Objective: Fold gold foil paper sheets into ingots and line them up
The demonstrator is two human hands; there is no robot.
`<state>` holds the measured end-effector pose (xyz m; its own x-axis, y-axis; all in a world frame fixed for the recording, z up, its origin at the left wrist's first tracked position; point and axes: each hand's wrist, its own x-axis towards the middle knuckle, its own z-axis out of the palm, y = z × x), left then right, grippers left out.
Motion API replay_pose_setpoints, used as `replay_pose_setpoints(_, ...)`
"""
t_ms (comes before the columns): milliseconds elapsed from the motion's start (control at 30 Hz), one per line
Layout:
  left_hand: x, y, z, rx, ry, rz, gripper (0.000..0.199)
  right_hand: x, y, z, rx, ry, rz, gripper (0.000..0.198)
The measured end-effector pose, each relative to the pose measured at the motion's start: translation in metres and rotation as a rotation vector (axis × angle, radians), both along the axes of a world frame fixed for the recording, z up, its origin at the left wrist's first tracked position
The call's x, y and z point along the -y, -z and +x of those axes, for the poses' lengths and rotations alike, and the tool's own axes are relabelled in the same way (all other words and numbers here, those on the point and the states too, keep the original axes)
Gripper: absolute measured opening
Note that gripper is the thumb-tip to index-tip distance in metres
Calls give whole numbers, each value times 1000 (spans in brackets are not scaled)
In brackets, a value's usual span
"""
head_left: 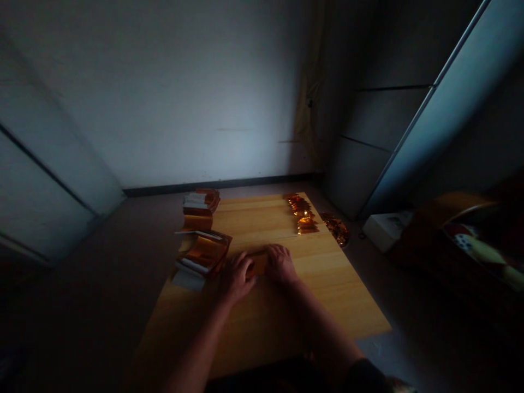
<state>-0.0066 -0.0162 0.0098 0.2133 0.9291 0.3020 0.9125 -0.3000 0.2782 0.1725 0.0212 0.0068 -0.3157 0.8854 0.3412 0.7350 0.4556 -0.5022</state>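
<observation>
A copper-coloured foil sheet point(259, 264) lies on the wooden table between my two hands. My left hand point(237, 277) is curled at its left end, thumb and fingers closed about the edge. At the other end, the bent fingers of my right hand point(281, 264) press down and grip the sheet; their tips are partly hidden. Just left of my left hand is a stack of larger copper-coloured sheets point(207, 250) with pale backing. More such sheets point(197, 222) lie behind it, beside a bundle point(201, 201) at the far left corner.
Shiny, crinkled copper-coloured foil pieces point(302, 212) lie in a row at the table's point(327, 278) far right edge. Beyond that edge, a heap of similar foil point(335, 229) sits lower down. A white box point(387, 229) stands to the right. The light is dim.
</observation>
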Motion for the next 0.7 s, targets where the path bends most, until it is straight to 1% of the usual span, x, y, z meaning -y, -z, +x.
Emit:
replay_pose_setpoints(233,-1,3,-3,26,64,19,27,-1,-2,6,7,-25,2,49)
replay_pose_setpoints(400,3,-2,-1,71,99,6,21,-2,-5,0,47,54,-27,43)
replay_pose_setpoints(467,4,-4,0,108,103,-14,20,-3,-5,-2,79,80,-23,39)
replay_pose_setpoints(533,4,-4,1,138,102,-27,18,-3,-5,-4,97,74,-13,33)
replay_pose_setpoints(700,4,-2,1,178,82,-25,21,-1,-7,-2,101,-5,4,16)
